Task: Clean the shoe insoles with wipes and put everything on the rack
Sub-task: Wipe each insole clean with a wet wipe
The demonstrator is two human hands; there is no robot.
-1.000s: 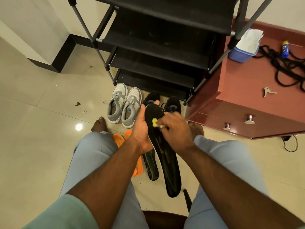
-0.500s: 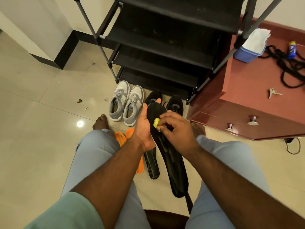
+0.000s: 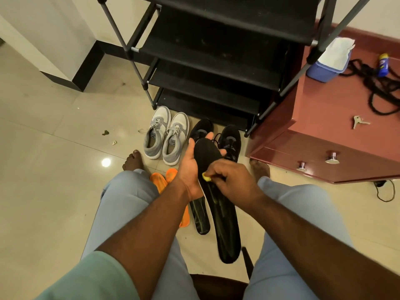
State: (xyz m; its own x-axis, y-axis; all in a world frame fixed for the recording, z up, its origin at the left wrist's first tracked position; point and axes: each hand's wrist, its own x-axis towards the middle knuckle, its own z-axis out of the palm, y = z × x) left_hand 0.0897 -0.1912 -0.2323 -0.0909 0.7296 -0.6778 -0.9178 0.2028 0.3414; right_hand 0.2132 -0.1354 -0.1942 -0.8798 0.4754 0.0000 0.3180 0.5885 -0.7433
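Note:
My left hand (image 3: 190, 167) holds a long black insole (image 3: 225, 217) by its toe end, fingers curled round its edge. My right hand (image 3: 229, 178) pinches a small yellow wipe (image 3: 206, 177) and presses it on the insole's middle. A second black insole (image 3: 200, 215) lies on the floor between my legs, beside two orange insoles (image 3: 160, 182). Grey sneakers (image 3: 166, 137) and black shoes (image 3: 229, 141) stand on the floor before the black shoe rack (image 3: 216, 53).
A red-brown drawer cabinet (image 3: 337, 135) stands right of the rack, carrying a blue wipes tub (image 3: 326, 66), black cord (image 3: 381, 87), keys (image 3: 359, 121) and a small bottle (image 3: 383, 64). Small debris (image 3: 105, 132) lies on the tiled floor at left. My bare feet flank the shoes.
My right hand has slid the yellow wipe down the insole from the toe area toward its middle. The left hand keeps its hold on the insole's top.

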